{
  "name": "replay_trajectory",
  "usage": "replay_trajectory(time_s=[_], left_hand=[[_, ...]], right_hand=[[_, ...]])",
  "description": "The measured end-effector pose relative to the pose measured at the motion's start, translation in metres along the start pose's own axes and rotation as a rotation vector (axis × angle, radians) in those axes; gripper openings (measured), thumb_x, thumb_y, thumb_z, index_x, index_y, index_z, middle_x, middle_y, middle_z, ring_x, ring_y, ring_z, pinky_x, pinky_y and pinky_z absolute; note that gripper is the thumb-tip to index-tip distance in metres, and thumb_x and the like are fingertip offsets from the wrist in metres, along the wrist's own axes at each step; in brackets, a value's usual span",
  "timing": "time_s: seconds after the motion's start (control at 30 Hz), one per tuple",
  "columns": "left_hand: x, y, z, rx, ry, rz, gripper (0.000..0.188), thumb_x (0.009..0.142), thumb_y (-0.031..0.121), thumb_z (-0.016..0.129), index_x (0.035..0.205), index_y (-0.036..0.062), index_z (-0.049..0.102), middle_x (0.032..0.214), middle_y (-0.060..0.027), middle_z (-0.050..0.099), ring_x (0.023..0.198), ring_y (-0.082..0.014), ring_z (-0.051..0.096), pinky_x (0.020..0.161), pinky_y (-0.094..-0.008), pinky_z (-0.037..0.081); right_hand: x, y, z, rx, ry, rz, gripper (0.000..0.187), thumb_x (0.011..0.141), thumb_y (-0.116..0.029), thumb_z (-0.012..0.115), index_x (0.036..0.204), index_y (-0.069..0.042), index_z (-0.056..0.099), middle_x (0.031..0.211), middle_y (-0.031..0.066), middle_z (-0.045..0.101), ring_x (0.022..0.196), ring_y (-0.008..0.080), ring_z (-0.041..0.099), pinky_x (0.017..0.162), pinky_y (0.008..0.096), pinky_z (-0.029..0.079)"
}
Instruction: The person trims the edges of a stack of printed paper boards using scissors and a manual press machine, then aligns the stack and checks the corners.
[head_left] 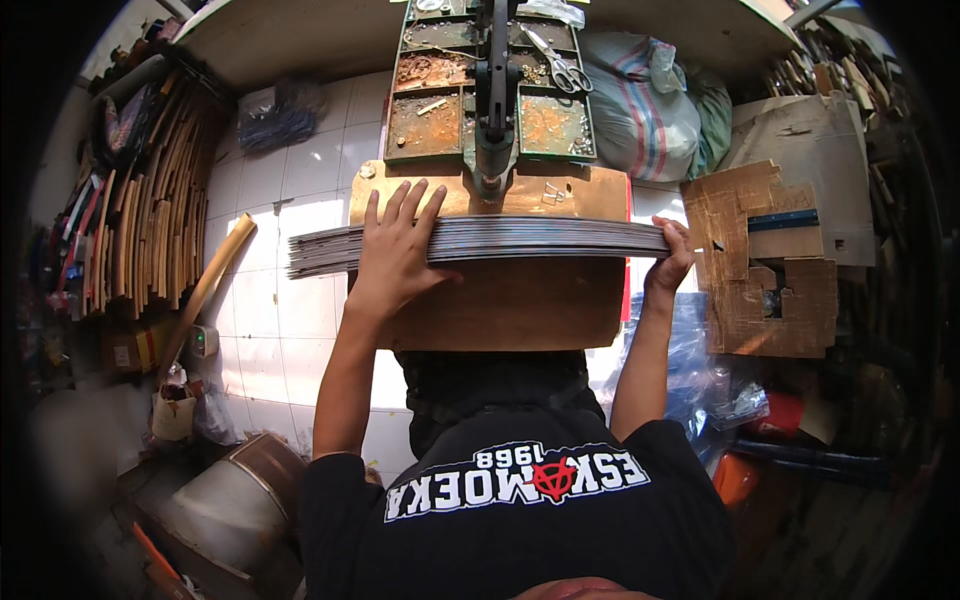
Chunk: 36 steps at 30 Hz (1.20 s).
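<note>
A long stack of thin grey sheets (pixel 530 238), seen edge-on, lies across the brown wooden board (pixel 480 310) in front of me. Both its ends reach past the board's sides; at the left end the edges are uneven. My left hand (pixel 400 245) rests over the left part of the stack, its fingers stretched out and apart past the far edge, the thumb toward the near side. At the right end, my right hand (pixel 675 255) is closed around the stack's corner. Beyond the stack stands a dark metal press-like machine (pixel 493 130), its lower tip over the board.
A green compartment tray (pixel 425 150) with small metal bits and scissors (pixel 560 65) flanks the machine. To the right are a white woven sack (pixel 635 110) and cut cardboard (pixel 725 230). Leftward stand upright brown sheets (pixel 150 220) and a long tan tube (pixel 215 280).
</note>
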<state>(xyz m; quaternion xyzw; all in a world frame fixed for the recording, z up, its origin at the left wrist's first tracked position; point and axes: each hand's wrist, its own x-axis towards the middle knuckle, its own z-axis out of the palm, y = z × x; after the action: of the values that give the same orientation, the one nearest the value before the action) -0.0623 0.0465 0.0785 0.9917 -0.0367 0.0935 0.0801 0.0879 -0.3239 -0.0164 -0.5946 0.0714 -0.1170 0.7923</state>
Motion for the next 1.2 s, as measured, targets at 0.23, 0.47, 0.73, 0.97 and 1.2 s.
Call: replay_trajectory(time_s=[0.23, 0.47, 0.73, 0.97, 1.2], left_hand=[[0.002, 0.007, 0.003, -0.009, -0.132, -0.092, 0.062, 0.057, 0.026, 0.086, 0.111, 0.0105, 0.058, 0.102, -0.0058, 0.06, 0.1, -0.0262, 0.056, 0.089, -0.0393, 0.042], [0.007, 0.01, 0.004, 0.012, -0.139, -0.088, 0.058, 0.057, 0.027, 0.086, 0.107, 0.0121, 0.059, 0.101, -0.0044, 0.059, 0.098, -0.025, 0.057, 0.085, -0.0378, 0.043], [0.011, 0.011, 0.003, 0.002, -0.144, -0.098, 0.061, 0.053, 0.023, 0.088, 0.105, 0.0122, 0.058, 0.099, -0.0041, 0.059, 0.097, -0.025, 0.057, 0.086, -0.0381, 0.043], [0.012, 0.011, 0.005, -0.005, -0.132, -0.098, 0.062, 0.05, 0.02, 0.087, 0.104, 0.0119, 0.057, 0.098, -0.0044, 0.059, 0.096, -0.0251, 0.057, 0.085, -0.0382, 0.043], [0.012, 0.012, 0.004, -0.008, -0.127, -0.107, 0.06, 0.05, 0.019, 0.086, 0.102, 0.0116, 0.058, 0.097, -0.0043, 0.059, 0.096, -0.025, 0.057, 0.085, -0.038, 0.043]], right_hand=[[-0.004, -0.016, -0.02, -0.049, -0.322, 0.007, 0.056, 0.099, -0.043, 0.044, 0.128, 0.004, 0.053, 0.127, 0.0194, 0.059, 0.123, 0.0251, 0.051, 0.108, 0.0373, 0.034], [-0.001, -0.06, -0.047, -0.52, -0.329, -0.232, 0.064, 0.103, -0.051, 0.028, 0.124, 0.0, 0.059, 0.125, 0.0183, 0.06, 0.123, 0.0289, 0.051, 0.108, 0.0395, 0.033], [0.004, -0.066, -0.041, -0.674, -0.406, -0.329, 0.066, 0.104, -0.05, 0.025, 0.108, 0.001, 0.067, 0.118, 0.018, 0.064, 0.118, 0.0302, 0.056, 0.105, 0.0403, 0.037], [0.01, -0.064, -0.044, -0.595, -0.39, -0.268, 0.044, 0.103, -0.03, 0.039, 0.103, 0.002, 0.069, 0.112, 0.0153, 0.066, 0.109, 0.0249, 0.06, 0.098, 0.0356, 0.043], [0.041, -0.091, -0.041, -0.765, -0.51, -0.101, 0.014, 0.085, -0.004, 0.068, 0.098, 0.001, 0.072, 0.093, 0.0106, 0.072, 0.09, 0.0153, 0.066, 0.084, 0.0287, 0.05]])
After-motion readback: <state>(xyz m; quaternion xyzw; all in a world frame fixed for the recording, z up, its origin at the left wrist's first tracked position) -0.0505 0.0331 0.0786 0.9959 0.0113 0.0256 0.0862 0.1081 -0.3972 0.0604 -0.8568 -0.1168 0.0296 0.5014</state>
